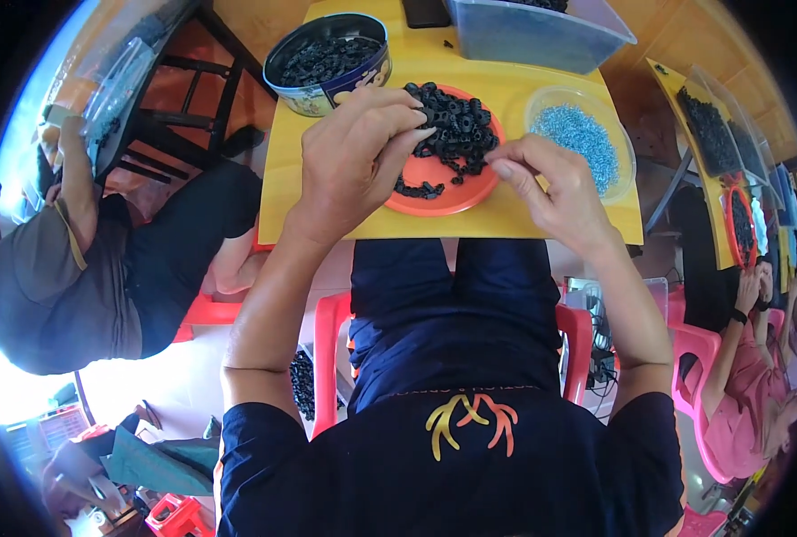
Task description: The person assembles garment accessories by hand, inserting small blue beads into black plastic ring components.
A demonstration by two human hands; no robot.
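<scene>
An orange plate [443, 202] lies on the yellow table in front of me, heaped with small black ring-like parts [456, 121]. My left hand [349, 157] is over the plate's left side, its thumb and fingers drawn together at the edge of the heap. Whatever they pinch is hidden or too small to name. Beside the plate's right rim, my right hand [555, 186] has thumb and forefinger closed in a pinch. Something tiny may be between them, but I cannot make it out.
A round tin [376, 74] of black parts stands at the far left. Right of the plate sits a clear round tub [626, 183] with blue metallic pieces [582, 139]; behind is a clear plastic bin [537, 40]. People sit on both sides, with another yellow table [698, 161] at right.
</scene>
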